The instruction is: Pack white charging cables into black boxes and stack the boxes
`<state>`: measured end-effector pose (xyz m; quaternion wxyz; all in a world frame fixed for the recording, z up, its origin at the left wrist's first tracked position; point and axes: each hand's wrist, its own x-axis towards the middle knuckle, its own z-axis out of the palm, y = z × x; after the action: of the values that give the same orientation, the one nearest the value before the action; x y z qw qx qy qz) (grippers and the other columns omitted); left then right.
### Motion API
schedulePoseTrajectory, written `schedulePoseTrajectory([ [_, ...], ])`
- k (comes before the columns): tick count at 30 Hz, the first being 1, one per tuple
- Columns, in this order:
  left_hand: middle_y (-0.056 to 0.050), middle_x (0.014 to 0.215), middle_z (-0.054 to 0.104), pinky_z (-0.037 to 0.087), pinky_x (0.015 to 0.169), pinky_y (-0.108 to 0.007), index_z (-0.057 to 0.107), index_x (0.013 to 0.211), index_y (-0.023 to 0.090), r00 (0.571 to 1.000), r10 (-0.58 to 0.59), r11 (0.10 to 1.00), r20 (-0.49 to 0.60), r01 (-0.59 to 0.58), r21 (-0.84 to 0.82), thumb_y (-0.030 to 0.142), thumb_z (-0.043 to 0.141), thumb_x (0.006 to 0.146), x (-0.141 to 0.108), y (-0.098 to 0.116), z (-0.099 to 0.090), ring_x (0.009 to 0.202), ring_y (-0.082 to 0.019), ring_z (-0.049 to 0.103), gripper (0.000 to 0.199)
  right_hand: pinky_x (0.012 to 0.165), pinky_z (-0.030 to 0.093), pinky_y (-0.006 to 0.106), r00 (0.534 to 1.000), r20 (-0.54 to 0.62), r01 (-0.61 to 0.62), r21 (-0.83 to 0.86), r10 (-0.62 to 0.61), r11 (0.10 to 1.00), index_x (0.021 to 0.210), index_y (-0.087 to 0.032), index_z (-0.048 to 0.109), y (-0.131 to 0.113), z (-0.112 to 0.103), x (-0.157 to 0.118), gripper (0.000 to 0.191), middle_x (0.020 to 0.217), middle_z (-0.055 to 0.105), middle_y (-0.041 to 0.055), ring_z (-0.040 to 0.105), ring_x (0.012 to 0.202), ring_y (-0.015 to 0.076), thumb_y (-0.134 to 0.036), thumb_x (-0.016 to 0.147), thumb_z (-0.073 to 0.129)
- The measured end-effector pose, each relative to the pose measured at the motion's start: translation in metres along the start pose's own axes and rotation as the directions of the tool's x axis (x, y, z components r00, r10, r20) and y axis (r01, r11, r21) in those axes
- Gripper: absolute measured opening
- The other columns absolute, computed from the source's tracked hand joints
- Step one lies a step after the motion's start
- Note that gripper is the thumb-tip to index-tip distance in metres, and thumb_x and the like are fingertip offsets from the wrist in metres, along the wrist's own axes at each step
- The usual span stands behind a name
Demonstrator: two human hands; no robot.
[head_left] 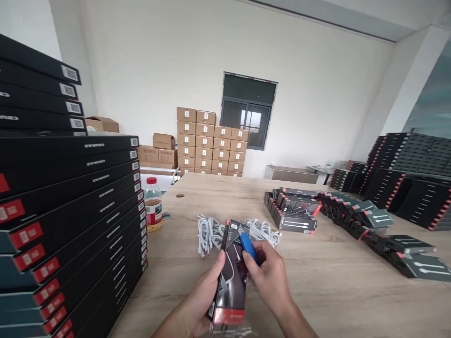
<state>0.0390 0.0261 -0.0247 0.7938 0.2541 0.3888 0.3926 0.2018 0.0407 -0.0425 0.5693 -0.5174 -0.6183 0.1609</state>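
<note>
A slim dark box with a red band point(230, 286) is upright and slightly tilted in my left hand point(202, 295), whose thumb lies along its left edge. My right hand point(268, 272) is closed around a blue tool point(249, 246), its tip against the upper front of the box. Some clear film shows at the bottom of the box. Behind the box, bundles of white cables point(210, 234) lie on the wooden table point(176, 267), partly hidden by the box and my right hand.
Tall stacks of black boxes point(70, 211) rise at the left beside a red-capped bottle point(153, 206). Small product boxes point(296, 220) sit right of the cables, with a leaning row point(355, 213) farther right. Cartons point(204, 141) stand by the wall.
</note>
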Motion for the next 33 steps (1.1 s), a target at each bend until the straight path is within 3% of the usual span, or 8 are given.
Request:
schedulePoseTrajectory([
  [5, -0.008, 0.069, 0.074, 0.049, 0.054, -0.024, 0.071, 0.087, 0.011, 0.997, 0.047, 0.999, 0.063, -0.045, -0.021, 0.067, 0.064, 0.082, 0.004, -0.004, -0.005, 0.053, -0.016, 0.065, 0.057, 0.061, 0.051, 0.028, 1.000, -0.007, 0.017, -0.001, -0.017, 1.000, 0.090, -0.019, 0.066, -0.001, 0.001, 0.001, 0.024, 0.078, 0.072, 0.0049, 0.066, 0.069, 0.0201, -0.042, 0.088, 0.065],
  [13, -0.006, 0.063, 0.070, 0.046, 0.051, -0.023, 0.067, 0.074, 0.013, 0.997, 0.071, 0.993, -0.010, -0.072, -0.097, 0.067, 0.059, 0.086, 0.005, 0.003, -0.019, 0.049, -0.013, 0.060, 0.056, 0.064, 0.051, 0.029, 0.995, 0.089, 0.040, -0.060, -0.035, 0.997, 0.091, -0.020, 0.065, -0.008, 0.019, -0.006, 0.025, 0.080, 0.072, 0.0042, 0.066, 0.069, 0.0204, -0.044, 0.088, 0.064],
  [17, -0.008, 0.070, 0.073, 0.048, 0.055, -0.022, 0.071, 0.082, 0.012, 0.996, 0.075, 0.993, 0.051, -0.070, -0.094, 0.065, 0.063, 0.084, 0.004, -0.001, -0.009, 0.054, -0.013, 0.063, 0.054, 0.063, 0.052, 0.030, 1.000, 0.003, 0.019, -0.061, -0.018, 0.998, 0.089, -0.020, 0.067, -0.002, 0.009, 0.004, 0.027, 0.076, 0.073, 0.0043, 0.066, 0.067, 0.0211, -0.047, 0.086, 0.065],
  [21, -0.008, 0.070, 0.074, 0.050, 0.058, -0.024, 0.072, 0.084, 0.011, 0.994, 0.051, 0.997, 0.097, -0.046, -0.059, 0.067, 0.064, 0.082, 0.005, -0.010, 0.000, 0.056, -0.016, 0.065, 0.057, 0.065, 0.053, 0.030, 0.995, -0.054, 0.072, -0.157, -0.081, 0.985, 0.093, -0.020, 0.069, 0.005, -0.007, 0.006, 0.025, 0.081, 0.074, 0.0056, 0.068, 0.071, 0.0219, -0.044, 0.087, 0.065],
  [27, -0.003, 0.059, 0.068, 0.046, 0.052, -0.024, 0.068, 0.081, 0.014, 0.998, 0.057, 0.987, 0.008, -0.055, -0.148, 0.069, 0.064, 0.081, 0.010, -0.009, -0.011, 0.051, -0.016, 0.063, 0.055, 0.062, 0.052, 0.028, 0.992, 0.055, 0.123, -0.184, -0.115, 0.975, 0.092, -0.021, 0.066, -0.006, 0.005, -0.003, 0.019, 0.080, 0.073, 0.0041, 0.068, 0.068, 0.0205, -0.039, 0.088, 0.063],
  [33, -0.002, 0.057, 0.066, 0.046, 0.051, -0.024, 0.065, 0.077, 0.016, 0.997, 0.054, 0.979, 0.057, -0.041, -0.199, 0.071, 0.067, 0.077, 0.010, -0.008, -0.014, 0.048, -0.016, 0.061, 0.055, 0.059, 0.050, 0.027, 0.993, 0.096, 0.078, -0.128, -0.065, 0.989, 0.088, -0.021, 0.064, -0.014, 0.013, -0.005, 0.015, 0.077, 0.072, 0.0024, 0.066, 0.065, 0.0191, -0.036, 0.088, 0.063],
])
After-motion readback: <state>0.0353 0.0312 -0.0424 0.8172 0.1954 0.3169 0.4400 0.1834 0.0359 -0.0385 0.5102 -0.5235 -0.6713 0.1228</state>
